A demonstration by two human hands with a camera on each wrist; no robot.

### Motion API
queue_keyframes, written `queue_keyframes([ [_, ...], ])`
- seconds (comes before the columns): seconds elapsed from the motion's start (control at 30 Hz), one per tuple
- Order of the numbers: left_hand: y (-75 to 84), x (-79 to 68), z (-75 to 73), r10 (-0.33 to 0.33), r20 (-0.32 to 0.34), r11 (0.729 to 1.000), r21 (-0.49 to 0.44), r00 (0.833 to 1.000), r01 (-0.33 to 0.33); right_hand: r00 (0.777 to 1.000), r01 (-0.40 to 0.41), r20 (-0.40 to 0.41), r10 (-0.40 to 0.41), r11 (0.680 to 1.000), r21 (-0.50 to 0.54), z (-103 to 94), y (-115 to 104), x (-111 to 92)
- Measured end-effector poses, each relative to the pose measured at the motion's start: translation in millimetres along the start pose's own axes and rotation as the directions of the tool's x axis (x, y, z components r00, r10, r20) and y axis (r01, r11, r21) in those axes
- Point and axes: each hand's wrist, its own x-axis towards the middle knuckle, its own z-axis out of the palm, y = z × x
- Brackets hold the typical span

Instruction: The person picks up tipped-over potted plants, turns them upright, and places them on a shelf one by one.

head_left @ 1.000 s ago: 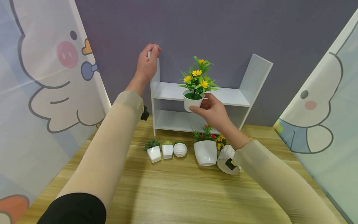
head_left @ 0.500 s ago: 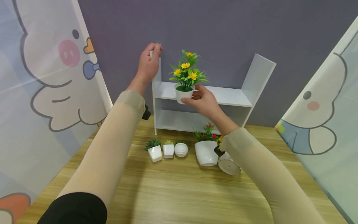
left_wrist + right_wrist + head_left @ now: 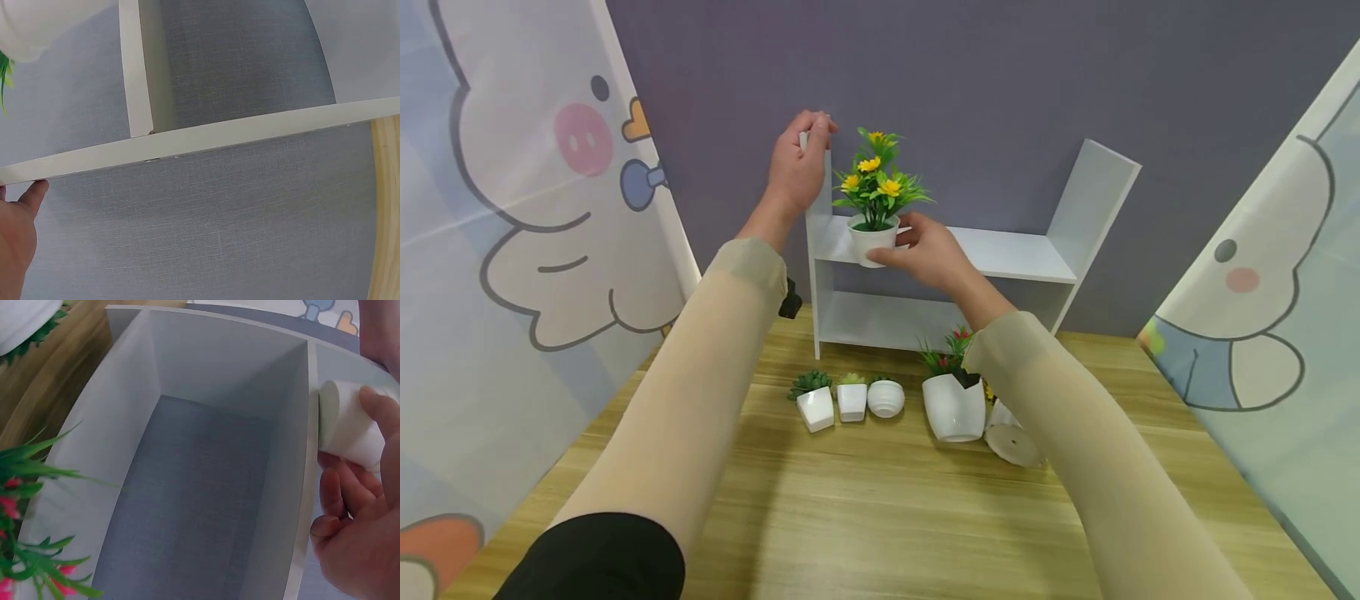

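Observation:
My right hand (image 3: 936,254) holds a small white pot of yellow artificial flowers (image 3: 868,240), thumb on the near side and fingers behind. The pot is upright at the left end of the white shelf's (image 3: 1022,254) upper board. In the right wrist view the pot's base (image 3: 330,415) is right at that board's edge (image 3: 305,462). My left hand (image 3: 801,162) grips the top of the shelf's left side panel. From the left wrist, the fingers (image 3: 34,195) show against the panel's edge (image 3: 231,139).
Small succulents in white pots, one angular (image 3: 816,410), one square (image 3: 852,403), one round (image 3: 886,400), lie before the shelf on the wooden table (image 3: 850,517). Right of them are a larger white pot with red flowers (image 3: 952,412) and a tipped whitish pot (image 3: 1015,444), partly behind my right sleeve.
My right hand has carried the yellow-flower pot leftward and forward to the upper board's left end. My left hand has kept its place on the side panel.

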Motion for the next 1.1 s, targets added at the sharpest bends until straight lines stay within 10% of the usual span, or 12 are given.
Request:
queue_keyframes([
  [0.63, 3.3, -1.0, 4.3, 0.005, 0.008, 1.000, -0.018, 1.000, -0.005, 0.999, -0.038, -0.030, 0.042, 0.991, 0.129, 11.7, 6, 19],
  [1.1, 5.2, -3.4, 0.1, -0.028, 0.007, 1.000, 0.002, 1.000, 0.028, 0.977, -0.125, -0.176, 0.118, 0.992, -0.027, 31.4, 0, 20],
])
